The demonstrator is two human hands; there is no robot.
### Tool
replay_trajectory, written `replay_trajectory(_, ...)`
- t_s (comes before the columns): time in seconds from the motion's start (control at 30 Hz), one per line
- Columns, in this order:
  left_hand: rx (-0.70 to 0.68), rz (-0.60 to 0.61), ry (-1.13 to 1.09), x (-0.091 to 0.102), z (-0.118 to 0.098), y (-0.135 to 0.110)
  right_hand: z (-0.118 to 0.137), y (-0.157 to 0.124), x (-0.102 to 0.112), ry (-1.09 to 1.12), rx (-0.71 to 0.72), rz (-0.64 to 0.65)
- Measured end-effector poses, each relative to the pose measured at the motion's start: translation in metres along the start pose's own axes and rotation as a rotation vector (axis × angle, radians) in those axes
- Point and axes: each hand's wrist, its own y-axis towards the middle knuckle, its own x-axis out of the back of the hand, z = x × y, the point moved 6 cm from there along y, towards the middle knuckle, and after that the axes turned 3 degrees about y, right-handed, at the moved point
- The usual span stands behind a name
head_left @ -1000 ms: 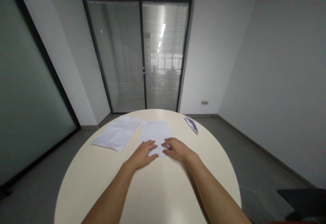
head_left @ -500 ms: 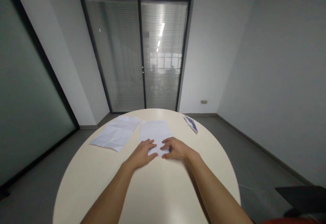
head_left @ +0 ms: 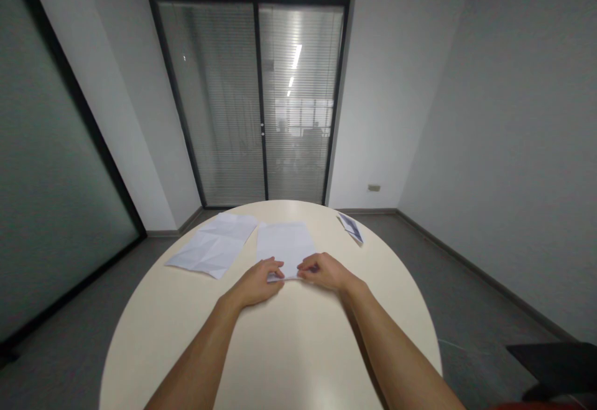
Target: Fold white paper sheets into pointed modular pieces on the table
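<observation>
A white sheet of paper (head_left: 285, 242) lies on the round cream table (head_left: 280, 348) in front of me. Its near edge is lifted a little and looks bent or folded into a narrow strip. My left hand (head_left: 259, 280) pinches that edge at its left end, thumb below and fingers above. At the right end, my right hand (head_left: 326, 271) grips the same edge between thumb and fingertips. The fingers partly cover both near corners.
A creased white sheet (head_left: 215, 242) lies at the table's left back. A small folded printed paper (head_left: 351, 228) rests near the right back rim. Behind the table stand glass doors with blinds (head_left: 261, 99). A dark chair part (head_left: 555, 366) shows at lower right.
My thumbs and fingers have closed on the near edge of the paper, which has come up slightly. The hands have moved a little apart. The other papers lie as before.
</observation>
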Motion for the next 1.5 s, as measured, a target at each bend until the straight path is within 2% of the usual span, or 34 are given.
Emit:
replay_trajectory(0.17,0.028,-0.077,-0.1,0.008,0.007,0.001,-0.001,-0.006,0.006,0.009,-0.053,-0.008)
replay_trajectory(0.3,0.078,-0.127,-0.081,0.015,0.005,0.003,-0.005,-0.012,0.017,0.017,-0.097,-0.026)
replay_trajectory(0.53,0.077,-0.235,-0.086,0.023,0.004,0.003,-0.032,-0.016,0.027,0.073,-0.132,-0.184)
replay_trajectory(0.73,0.125,-0.307,-0.124,0.022,0.016,0.006,-0.042,-0.014,0.029,0.09,-0.11,-0.28)
replay_trajectory(0.93,0.141,-0.376,-0.349,0.018,0.034,0.012,-0.053,-0.015,0.035,0.172,-0.132,-0.411)
replay_trajectory(1.0,0.145,-0.403,-0.362,0.018,0.037,0.013,-0.054,-0.015,0.036,0.188,-0.122,-0.434)
replay_trajectory(1.27,0.211,-0.436,-0.493,0.016,0.043,0.014,-0.062,-0.012,0.031,0.397,-0.052,-0.447)
replay_trajectory(1.5,0.225,-0.443,-0.53,0.01,0.053,0.018,-0.067,-0.011,0.028,0.37,-0.055,-0.448)
